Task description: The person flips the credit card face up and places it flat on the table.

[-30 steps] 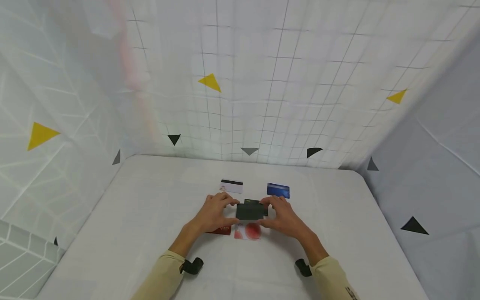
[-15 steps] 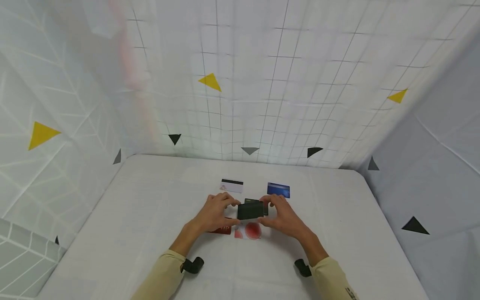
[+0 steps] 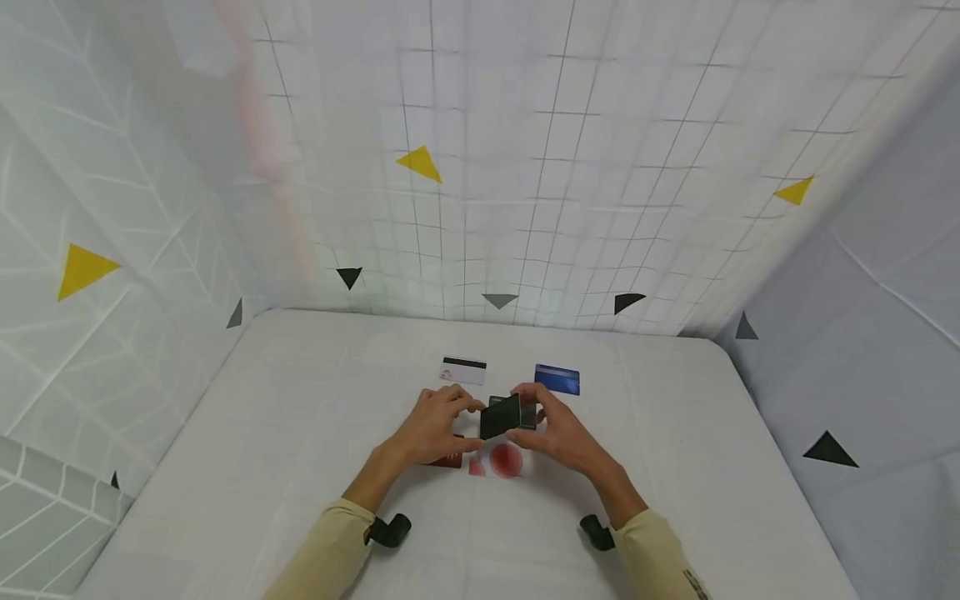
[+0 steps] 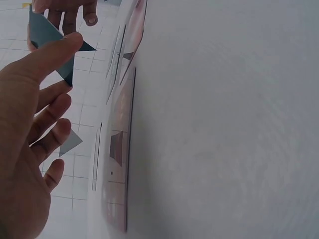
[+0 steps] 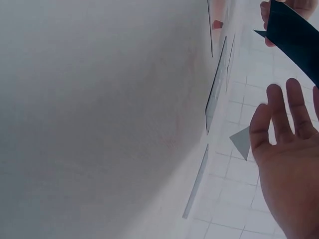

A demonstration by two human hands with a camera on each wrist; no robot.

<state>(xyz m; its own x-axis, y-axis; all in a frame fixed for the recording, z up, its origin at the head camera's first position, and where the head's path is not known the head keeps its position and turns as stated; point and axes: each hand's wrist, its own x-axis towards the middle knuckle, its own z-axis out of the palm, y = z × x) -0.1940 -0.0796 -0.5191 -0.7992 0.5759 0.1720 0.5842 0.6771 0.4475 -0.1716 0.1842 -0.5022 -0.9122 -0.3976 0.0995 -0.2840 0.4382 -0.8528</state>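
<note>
The head view looks forward and down at the white table (image 3: 675, 467). Both wrist views, low and close, share the held black card (image 3: 499, 417).

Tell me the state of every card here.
Plain dark rectangular card: tilted, held up by left hand and right hand.
White rectangular card with black stripe: flat, stripe side up.
Blue rectangular card: flat.
Second dark rectangular card: flat, partly hidden.
Red rectangular card: flat, partly hidden.
White rectangular card with red circle: flat, circle up.
</note>
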